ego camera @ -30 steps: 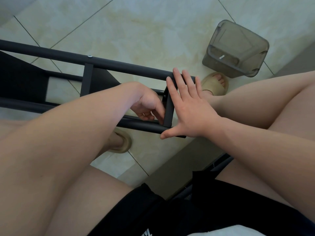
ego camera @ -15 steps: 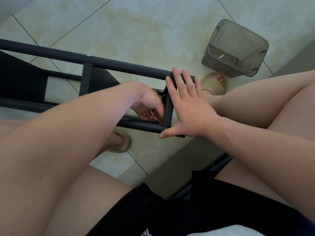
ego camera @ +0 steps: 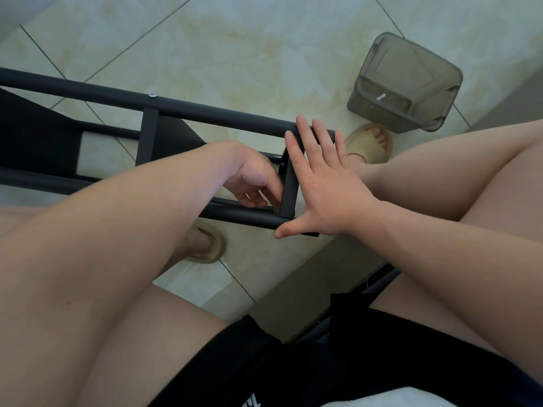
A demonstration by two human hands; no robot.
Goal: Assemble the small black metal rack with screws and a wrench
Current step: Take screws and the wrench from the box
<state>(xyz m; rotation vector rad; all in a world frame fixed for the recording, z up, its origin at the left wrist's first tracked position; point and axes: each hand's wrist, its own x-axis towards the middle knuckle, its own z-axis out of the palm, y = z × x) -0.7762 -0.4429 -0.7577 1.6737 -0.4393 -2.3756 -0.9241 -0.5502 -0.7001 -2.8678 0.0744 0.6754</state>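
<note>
1. Two hands are set at the end of the black rack (ego camera: 205,113), which is laid sideways over the tiled floor (ego camera: 235,39).
2. The right hand (ego camera: 326,189) is pressed flat there, fingers (ego camera: 304,133) straight; the left hand (ego camera: 252,180) is curled inside the end crossbar (ego camera: 289,186), its hold not discernible.
3. Stiff, light, slippery tube is judged best gripped near joints.
4. Almost nothing is shifted since the earlier frames.

The small black metal rack (ego camera: 220,114), round tubes joined by flat crossbars, lies tipped on its side over the tiled floor (ego camera: 235,54), long tubes running left to right. A silver screw head (ego camera: 152,95) sits in the upper tube. The flat right hand (ego camera: 326,195) presses its end crossbar (ego camera: 289,192).
</note>
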